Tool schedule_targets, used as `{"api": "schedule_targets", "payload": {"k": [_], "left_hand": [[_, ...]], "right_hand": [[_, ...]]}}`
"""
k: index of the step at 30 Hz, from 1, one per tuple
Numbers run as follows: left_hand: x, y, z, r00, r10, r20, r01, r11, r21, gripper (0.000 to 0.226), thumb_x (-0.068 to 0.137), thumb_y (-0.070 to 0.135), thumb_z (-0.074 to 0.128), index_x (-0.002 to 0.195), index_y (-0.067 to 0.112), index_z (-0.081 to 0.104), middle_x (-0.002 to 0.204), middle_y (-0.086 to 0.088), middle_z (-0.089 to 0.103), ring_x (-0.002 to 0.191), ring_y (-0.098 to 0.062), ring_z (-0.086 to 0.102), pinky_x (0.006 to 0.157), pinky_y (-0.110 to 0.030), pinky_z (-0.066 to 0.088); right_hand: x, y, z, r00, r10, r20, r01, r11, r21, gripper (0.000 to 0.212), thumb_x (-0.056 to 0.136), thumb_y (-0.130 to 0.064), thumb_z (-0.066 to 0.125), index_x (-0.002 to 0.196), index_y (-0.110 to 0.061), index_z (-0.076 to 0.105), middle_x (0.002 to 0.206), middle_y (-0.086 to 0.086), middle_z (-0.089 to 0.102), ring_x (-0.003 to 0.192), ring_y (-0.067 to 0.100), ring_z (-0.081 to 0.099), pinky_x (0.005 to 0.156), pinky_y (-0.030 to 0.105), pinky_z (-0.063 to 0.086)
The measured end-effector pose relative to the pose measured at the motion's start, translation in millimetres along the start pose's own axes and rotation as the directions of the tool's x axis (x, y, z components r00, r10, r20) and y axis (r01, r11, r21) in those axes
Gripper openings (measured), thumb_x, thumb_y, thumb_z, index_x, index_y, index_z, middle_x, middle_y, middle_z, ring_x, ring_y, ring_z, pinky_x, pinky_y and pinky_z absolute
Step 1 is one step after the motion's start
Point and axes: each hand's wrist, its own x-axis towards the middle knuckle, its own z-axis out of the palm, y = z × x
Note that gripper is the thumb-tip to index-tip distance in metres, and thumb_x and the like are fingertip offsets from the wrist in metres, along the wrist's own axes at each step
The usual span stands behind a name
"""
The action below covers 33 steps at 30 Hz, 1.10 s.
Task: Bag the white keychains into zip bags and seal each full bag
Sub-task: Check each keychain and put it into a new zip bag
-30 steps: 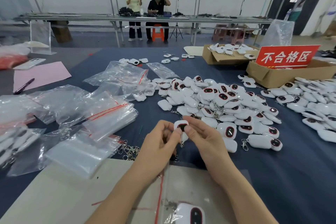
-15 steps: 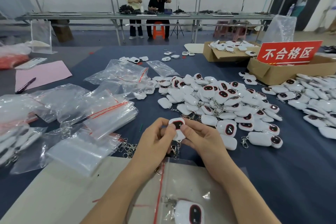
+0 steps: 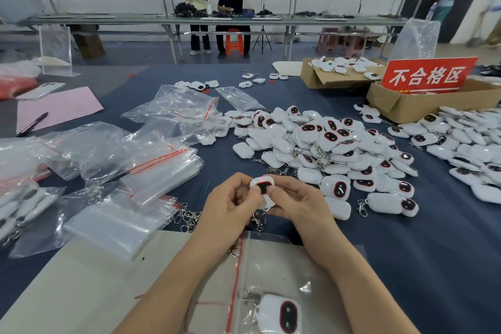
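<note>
Mostly hidden, the keychain is pinched between left hand and right hand, only its dark face showing; its chain dangles half-covered beneath. Just beyond lies the pile. Under the wrists a zip bag holds a second keychain, cut off at the frame's edge.

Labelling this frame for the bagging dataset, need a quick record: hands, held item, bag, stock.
held keychain: white, dark red-rimmed face toward camera
left hand: pinches held keychain
right hand: pinches held keychain
zip bag: lies flat under the forearms, one bagged keychain inside
loose pile: white keychains on blue table, beyond the hands
empty bags: stacked left of the hands
</note>
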Motion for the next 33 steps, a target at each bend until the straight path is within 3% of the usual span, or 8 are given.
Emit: {"api": "schedule_targets", "payload": {"k": [5, 10, 16, 21, 26, 33], "left_hand": [[-1.7, 2.7, 3.0, 1.0, -0.016, -0.012, 0.016, 1.0, -0.02, 0.016, 0.1, 0.027, 0.06, 0.087, 0.021, 0.067, 0.06, 0.0, 0.045, 0.052, -0.011, 0.038, 0.045, -0.018, 0.033], [-2.7, 3.7, 3.6, 1.0, -0.017, -0.01, 0.017, 0.999, -0.038, 0.014, 0.101, 0.023, 0.057, 0.095, 0.02, 0.069, 0.056, 0.008, 0.048, 0.045, -0.004, 0.038, 0.042, -0.012, 0.033], [-2.6, 2.1, 2.6, 0.999, 0.017, 0.027, -0.017, 1.0, -0.01, 0.013, 0.101, 0.025, 0.058, 0.101, 0.029, 0.071, 0.061, 0.01, 0.052, 0.059, -0.009, 0.046, 0.053, -0.016, 0.039], [-1.7, -2.9, 1.6, 0.996, 0.047, 0.073, -0.047, 0.999, -0.004, 0.019, 0.098, 0.029, 0.059, 0.113, 0.036, 0.069, 0.074, 0.006, 0.057, 0.067, -0.009, 0.051, 0.064, -0.023, 0.045], [-1.2, -4.0, 2.2, 0.997, 0.058, 0.042, -0.059, 0.998, 0.036, 0.025, 0.098, 0.021, 0.062, 0.113, 0.041, 0.064, 0.092, 0.008, 0.069, 0.078, -0.005, 0.061, 0.068, -0.012, 0.046], [-0.6, -3.7, 4.0, 0.999, 0.037, 0.005, -0.037, 0.999, 0.026, 0.02, 0.097, 0.015, 0.063, 0.108, 0.032, 0.066, 0.088, 0.001, 0.069, 0.073, -0.006, 0.057, 0.065, -0.015, 0.045]], "right_hand": [[0.3, 0.9, -1.1, 1.0, -0.004, -0.007, 0.004, 1.0, 0.012, 0.022, 0.087, -0.029, 0.067, 0.106, -0.032, 0.078, 0.107, -0.002, 0.077, 0.101, 0.013, 0.072, 0.078, 0.022, 0.057], [0.9, 1.2, -0.8, 0.999, 0.005, -0.038, -0.003, 0.998, 0.055, 0.022, 0.085, -0.024, 0.067, 0.103, -0.031, 0.078, 0.102, 0.002, 0.078, 0.096, 0.012, 0.074, 0.076, 0.02, 0.057], [0.8, -0.4, -1.4, 0.997, 0.026, -0.071, -0.021, 0.997, 0.079, 0.024, 0.096, -0.011, 0.065, 0.1, -0.029, 0.079, 0.099, 0.006, 0.078, 0.094, 0.016, 0.074, 0.075, 0.022, 0.058], [1.2, -2.9, 0.0, 0.994, 0.049, -0.094, -0.039, 0.993, 0.112, 0.025, 0.096, -0.013, 0.066, 0.095, -0.034, 0.08, 0.098, 0.003, 0.079, 0.092, 0.013, 0.075, 0.074, 0.019, 0.057], [0.0, -2.4, -0.4, 0.999, 0.038, -0.026, -0.033, 0.986, 0.162, 0.019, 0.095, -0.019, 0.069, 0.105, -0.033, 0.079, 0.108, 0.004, 0.078, 0.105, 0.018, 0.073, 0.081, 0.02, 0.057], [-2.1, -3.0, -0.3, 0.997, -0.028, 0.066, 0.017, 0.986, 0.163, 0.023, 0.088, -0.024, 0.073, 0.11, -0.031, 0.078, 0.112, 0.004, 0.077, 0.108, 0.019, 0.072, 0.084, 0.02, 0.057]]}}
